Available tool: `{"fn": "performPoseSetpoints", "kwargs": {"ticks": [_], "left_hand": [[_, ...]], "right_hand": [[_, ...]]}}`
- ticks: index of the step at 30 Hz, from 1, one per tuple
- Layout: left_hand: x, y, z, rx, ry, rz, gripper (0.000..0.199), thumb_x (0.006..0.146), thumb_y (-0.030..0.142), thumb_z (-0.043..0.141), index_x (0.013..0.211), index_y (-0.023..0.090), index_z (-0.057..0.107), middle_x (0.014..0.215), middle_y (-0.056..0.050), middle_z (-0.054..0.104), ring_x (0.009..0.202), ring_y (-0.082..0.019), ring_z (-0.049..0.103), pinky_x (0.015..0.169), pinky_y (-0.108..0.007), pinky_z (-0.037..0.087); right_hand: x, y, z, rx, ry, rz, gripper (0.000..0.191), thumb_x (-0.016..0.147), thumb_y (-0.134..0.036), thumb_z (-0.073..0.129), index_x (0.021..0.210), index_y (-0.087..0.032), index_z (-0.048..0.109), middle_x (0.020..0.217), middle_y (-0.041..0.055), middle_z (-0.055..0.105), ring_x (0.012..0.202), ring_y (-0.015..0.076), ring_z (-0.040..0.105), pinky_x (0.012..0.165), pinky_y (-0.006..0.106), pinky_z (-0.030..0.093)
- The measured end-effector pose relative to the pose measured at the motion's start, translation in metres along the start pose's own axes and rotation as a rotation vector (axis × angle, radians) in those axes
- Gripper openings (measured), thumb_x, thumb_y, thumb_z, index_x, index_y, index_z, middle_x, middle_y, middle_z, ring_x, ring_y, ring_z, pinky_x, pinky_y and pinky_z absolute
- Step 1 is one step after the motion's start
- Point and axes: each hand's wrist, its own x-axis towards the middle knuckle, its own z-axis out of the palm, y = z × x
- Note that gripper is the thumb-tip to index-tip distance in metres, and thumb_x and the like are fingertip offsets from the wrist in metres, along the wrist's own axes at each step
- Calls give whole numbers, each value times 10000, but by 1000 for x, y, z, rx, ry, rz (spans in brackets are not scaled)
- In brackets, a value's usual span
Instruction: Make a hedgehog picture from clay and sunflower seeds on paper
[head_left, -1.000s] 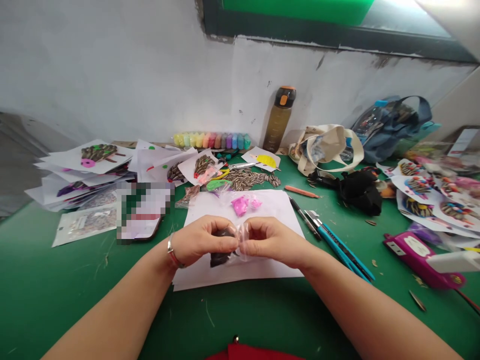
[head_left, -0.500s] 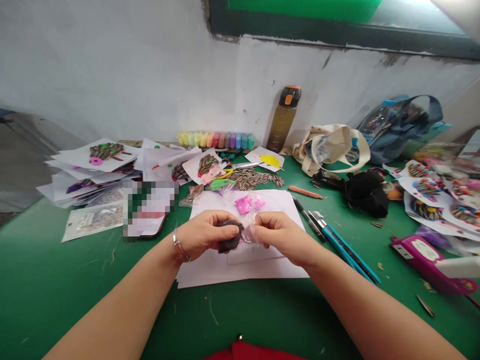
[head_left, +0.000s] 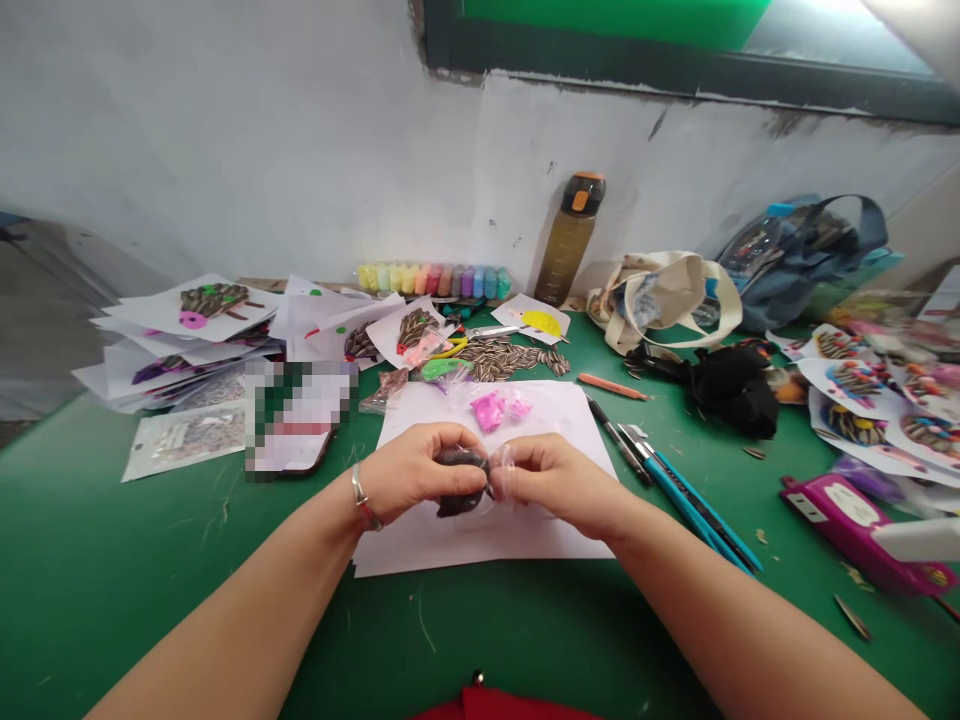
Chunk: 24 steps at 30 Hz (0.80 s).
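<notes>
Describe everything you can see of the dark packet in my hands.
The dark packet is small, nearly black and soft-looking, with clear, crinkled plastic at its right end. The left hand pinches it, thumb across the near side, hiding part of it; the right hand pinches the plastic. It is held over the white paper. Whether the plastic is torn open can't be made out.

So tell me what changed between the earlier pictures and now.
The right hand, slightly apart half a second ago, has come back left, close to the left hand. Left still holds the dark packet, right some clear plastic. Paper and bottle stayed put.
</notes>
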Motion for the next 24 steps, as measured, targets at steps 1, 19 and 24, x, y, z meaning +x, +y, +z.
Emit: {"fn": "performPoseSetpoints", "kwargs": {"ticks": [1, 19, 24], "left_hand": [[0, 0, 0, 3, -8, -3, 277, 737, 294, 703, 929, 139, 578, 694, -12, 622, 583, -117, 536, 516, -238, 385], [0, 5, 9, 57, 29, 17, 279, 708, 287, 718, 891, 139, 568, 708, -9, 631, 630, -124, 555, 564, -237, 410], [1, 6, 14, 44, 52, 9, 260, 698, 285, 722, 850, 147, 561, 643, 19, 606, 589, -119, 547, 531, -227, 398]], "right_hand": [[0, 1, 0, 6, -12, -4, 165, 808, -254, 605, 686, -143, 624, 630, -8, 572, 610, 103, 502, 597, 228, 384], [2, 5, 2, 77, 69, 28, 163, 743, -252, 632, 631, -144, 583, 565, -29, 537, 526, 80, 445, 522, 215, 321], [4, 6, 4, -8, 138, 54, 87, 676, -192, 576, 605, -160, 536, 531, -59, 442, 509, 71, 365, 481, 208, 258]]}}
